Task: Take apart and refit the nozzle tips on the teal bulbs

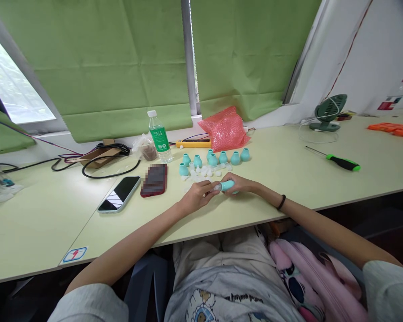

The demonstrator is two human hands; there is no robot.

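Note:
My right hand (237, 184) is wrapped round a small turquoise bulb-shaped piece (227, 184), which lies on its side with its neck to the left. At that neck, my left hand (199, 195) pinches a small clear plastic piece (217, 187). The two pieces meet between my hands, just above the table; whether one sits inside the other I cannot tell. Beyond my hands stand several more turquoise bulb-shaped pieces (235, 158), upright with open necks. A scatter of small whitish translucent plastic pieces (206, 171) lies in front of them.
Two phones (121, 193) lie to the left, near a water bottle (159, 138) and a black cable (87, 172). Pink bubble wrap (223, 129) sits against the window wall. On the right are a screwdriver (342, 162), a green fan (327, 114) and orange parts (392, 129).

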